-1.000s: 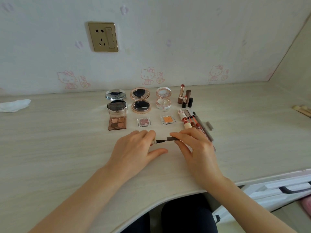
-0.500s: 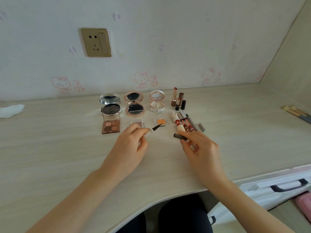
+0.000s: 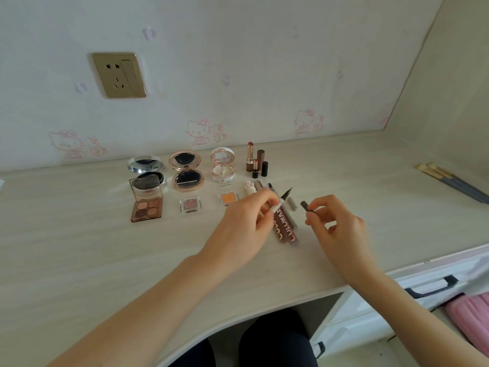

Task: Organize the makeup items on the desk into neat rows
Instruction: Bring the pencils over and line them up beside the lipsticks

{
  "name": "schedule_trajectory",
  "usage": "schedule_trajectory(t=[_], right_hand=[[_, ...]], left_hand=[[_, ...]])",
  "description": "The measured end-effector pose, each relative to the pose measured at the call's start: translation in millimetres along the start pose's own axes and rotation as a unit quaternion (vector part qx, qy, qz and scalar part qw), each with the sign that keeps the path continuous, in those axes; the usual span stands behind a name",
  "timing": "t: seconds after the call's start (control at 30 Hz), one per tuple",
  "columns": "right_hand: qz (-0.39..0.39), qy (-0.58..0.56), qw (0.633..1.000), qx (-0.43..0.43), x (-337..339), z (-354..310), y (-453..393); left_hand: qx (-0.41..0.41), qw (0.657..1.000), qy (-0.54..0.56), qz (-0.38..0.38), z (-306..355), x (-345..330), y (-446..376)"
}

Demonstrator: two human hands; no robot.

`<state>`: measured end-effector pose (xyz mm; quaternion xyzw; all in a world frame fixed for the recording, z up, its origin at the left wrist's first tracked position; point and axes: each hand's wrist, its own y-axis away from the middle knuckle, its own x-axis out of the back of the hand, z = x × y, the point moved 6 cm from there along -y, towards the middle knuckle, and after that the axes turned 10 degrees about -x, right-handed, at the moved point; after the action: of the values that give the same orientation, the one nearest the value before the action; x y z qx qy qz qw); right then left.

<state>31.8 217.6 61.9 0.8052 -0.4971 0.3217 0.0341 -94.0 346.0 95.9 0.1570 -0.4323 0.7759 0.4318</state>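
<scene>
My left hand [image 3: 244, 223] pinches an uncapped eyeliner pen [image 3: 281, 201] whose black tip points up and right. My right hand [image 3: 334, 229] holds its dark cap [image 3: 306, 206] a short way to the right of the tip, apart from it. Beneath the pen lie several lip glosses and pencils [image 3: 284, 229] side by side. Behind them stand lipsticks [image 3: 255, 161]. To the left sit three open round compacts [image 3: 186, 170], an eyeshadow palette [image 3: 146, 205], a pink single shadow [image 3: 189, 204] and an orange one [image 3: 227, 198].
Makeup brushes [image 3: 455, 184] lie at the far right of the desk [image 3: 79, 247]. A wall socket [image 3: 119, 74] is on the wall behind. A white drawer with a dark handle [image 3: 430, 286] sits below the desk's right edge.
The pen and cap were together in both hands; they have been pulled apart. My left hand carried the pen rightward over the glosses, and my right hand moved right with the cap.
</scene>
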Motion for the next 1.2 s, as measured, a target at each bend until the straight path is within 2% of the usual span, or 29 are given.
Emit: schedule_trajectory(t=[0.2, 0.5, 0.63, 0.7, 0.87, 1.07, 1.2], right_hand=[[0.03, 0.033, 0.999, -0.01, 26, 27, -15], [0.027, 0.088, 0.996, -0.009, 41, 52, -36], [0.013, 0.119, 0.993, -0.008, 39, 55, -41], [0.016, 0.145, 0.989, 0.016, 38, 54, -40], [0.08, 0.252, 0.951, 0.163, 35, 42, -31], [0.128, 0.273, 0.929, 0.215, 37, 44, -28], [0.112, 0.285, 0.924, 0.228, 35, 40, -24]], left_hand=[[-0.027, 0.999, -0.014, -0.043, 8, -35, -20], [-0.034, 0.998, -0.025, -0.039, 21, -69, -54], [-0.033, 0.987, -0.138, -0.079, 20, -82, -61], [-0.039, 0.978, -0.173, -0.105, 17, -91, -62], [-0.06, 0.958, -0.231, -0.159, 12, -107, -60], [-0.068, 0.941, -0.285, -0.172, 5, -112, -59], [-0.089, 0.939, -0.288, -0.165, 7, -112, -57]])
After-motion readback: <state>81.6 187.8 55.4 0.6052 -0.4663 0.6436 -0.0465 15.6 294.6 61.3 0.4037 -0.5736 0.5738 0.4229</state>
